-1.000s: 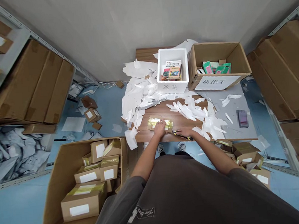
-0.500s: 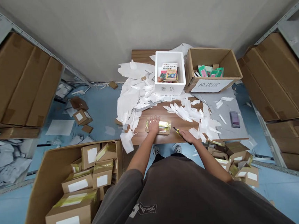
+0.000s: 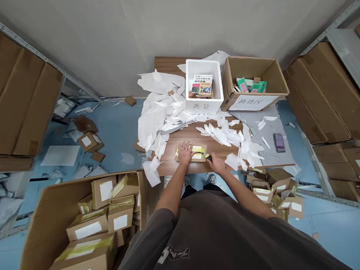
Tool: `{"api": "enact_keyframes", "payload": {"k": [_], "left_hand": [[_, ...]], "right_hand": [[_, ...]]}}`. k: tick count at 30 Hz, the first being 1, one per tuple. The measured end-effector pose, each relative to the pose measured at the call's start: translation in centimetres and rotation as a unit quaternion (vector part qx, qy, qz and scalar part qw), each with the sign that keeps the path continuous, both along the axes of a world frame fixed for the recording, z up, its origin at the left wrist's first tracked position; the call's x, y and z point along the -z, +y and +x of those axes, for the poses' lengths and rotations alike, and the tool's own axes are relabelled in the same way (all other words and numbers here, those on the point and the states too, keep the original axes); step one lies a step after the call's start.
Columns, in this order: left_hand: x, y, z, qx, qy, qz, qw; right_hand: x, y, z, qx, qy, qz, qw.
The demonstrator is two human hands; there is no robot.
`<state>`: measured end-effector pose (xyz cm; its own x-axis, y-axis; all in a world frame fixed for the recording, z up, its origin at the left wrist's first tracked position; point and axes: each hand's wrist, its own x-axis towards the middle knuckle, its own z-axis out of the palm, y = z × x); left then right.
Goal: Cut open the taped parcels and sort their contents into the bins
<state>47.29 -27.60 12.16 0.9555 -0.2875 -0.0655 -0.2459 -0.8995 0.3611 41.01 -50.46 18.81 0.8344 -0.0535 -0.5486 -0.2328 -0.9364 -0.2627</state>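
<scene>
A small cardboard box (image 3: 197,157), wrapped in shiny yellowish tape, lies flat near the front edge of the wooden table (image 3: 171,165). My left hand (image 3: 185,152) rests on its left part, fingers spread and pressing down. In my closed right hand (image 3: 217,163) is a yellow and black utility knife (image 3: 209,157). Its front end meets the box at the right end; whether the blade is in the tape is too small to tell.
Torn white paper (image 3: 153,112) covers the table's left side, with more scraps (image 3: 247,150) to the right. Behind stand a white foam box (image 3: 205,107) of books and a cardboard carton (image 3: 256,103). A large carton (image 3: 32,215) of parcels is at left; opened boxes (image 3: 275,185) lie right.
The knife swung away from the box's near side, then came back left against its right end. My left hand stayed on the box, its fingers spreading. The view shifted slightly.
</scene>
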Motion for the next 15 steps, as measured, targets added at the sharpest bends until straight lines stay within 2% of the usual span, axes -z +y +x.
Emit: {"api": "enact_keyframes", "payload": {"k": [2, 5, 7, 8, 10, 12, 13, 15], "left_hand": [[0.2, 0.0, 0.0, 0.000, -0.005, -0.009, 1.000], [0.1, 0.1, 0.1, -0.005, -0.003, -0.017, 1.000], [-0.3, 0.0, 0.2, -0.008, 0.011, -0.014, 1.000], [-0.5, 0.0, 0.2, -0.009, 0.021, -0.010, 1.000], [-1.1, -0.2, 0.3, -0.005, 0.046, -0.004, 0.999], [-1.8, -0.2, 0.3, -0.007, 0.063, 0.000, 0.998], [-2.1, -0.1, 0.3, -0.016, 0.069, 0.003, 0.997], [-2.7, 0.3, 0.2, -0.046, 0.075, 0.012, 0.996]], "right_hand": [[-0.3, -2.0, -0.2, 0.068, 0.002, -0.030, 0.997], [-0.8, -7.5, -0.3, 0.167, -0.028, -0.075, 0.983], [-0.7, -10.1, -0.4, 0.166, -0.057, -0.038, 0.984], [-0.4, -10.4, -0.5, 0.162, -0.064, 0.004, 0.985], [0.9, -8.7, -0.7, 0.166, -0.066, 0.118, 0.977], [2.6, -4.7, -0.9, 0.208, -0.063, 0.218, 0.951], [3.4, -2.4, -1.0, 0.231, -0.054, 0.247, 0.940], [4.6, 1.5, -1.0, 0.273, -0.059, 0.254, 0.926]]}}
